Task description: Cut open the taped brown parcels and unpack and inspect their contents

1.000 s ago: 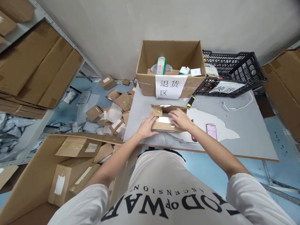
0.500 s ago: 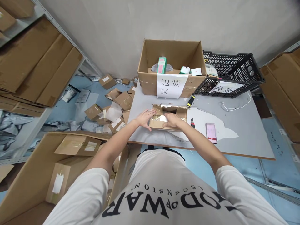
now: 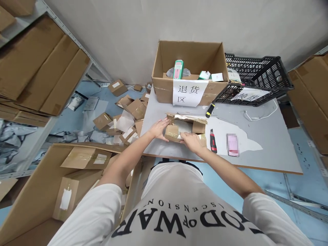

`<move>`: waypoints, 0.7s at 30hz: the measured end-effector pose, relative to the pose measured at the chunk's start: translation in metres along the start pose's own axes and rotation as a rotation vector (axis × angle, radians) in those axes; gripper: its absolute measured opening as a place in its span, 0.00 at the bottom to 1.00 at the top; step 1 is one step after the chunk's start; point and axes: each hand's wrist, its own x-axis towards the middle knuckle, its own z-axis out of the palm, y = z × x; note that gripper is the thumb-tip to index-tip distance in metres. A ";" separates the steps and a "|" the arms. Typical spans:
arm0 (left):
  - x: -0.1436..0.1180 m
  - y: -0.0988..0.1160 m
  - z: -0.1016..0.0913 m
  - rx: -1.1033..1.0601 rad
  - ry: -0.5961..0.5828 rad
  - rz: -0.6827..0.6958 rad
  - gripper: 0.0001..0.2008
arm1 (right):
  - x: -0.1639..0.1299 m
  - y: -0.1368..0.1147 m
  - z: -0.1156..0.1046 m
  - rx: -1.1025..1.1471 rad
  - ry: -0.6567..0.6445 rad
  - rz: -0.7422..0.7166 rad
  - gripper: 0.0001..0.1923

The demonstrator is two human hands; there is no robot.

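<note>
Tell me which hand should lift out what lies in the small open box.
Probably the right hand: it rests at the near flap of the small box, beside the opening. The left hand braces the box's left side, keeping it steady.

small brown carton (image 3: 185, 128), flaps open, on table

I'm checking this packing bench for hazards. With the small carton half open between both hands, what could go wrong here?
The utility knife lies on the table just right of the right hand; a sideways reach might brush it. The phone sits close to the table's near edge and could be knocked off. The left hand steadies the small carton near that edge too, so it may slide off.
</note>
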 end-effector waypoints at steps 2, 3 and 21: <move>-0.001 0.000 0.002 -0.005 0.014 0.000 0.57 | -0.006 -0.006 0.005 -0.020 0.027 -0.001 0.08; -0.001 0.000 0.003 -0.007 0.018 -0.001 0.58 | -0.007 -0.005 0.005 -0.014 0.035 -0.011 0.08; 0.001 0.003 0.016 -0.068 0.121 -0.001 0.57 | -0.034 0.069 -0.001 -0.121 -0.025 0.128 0.08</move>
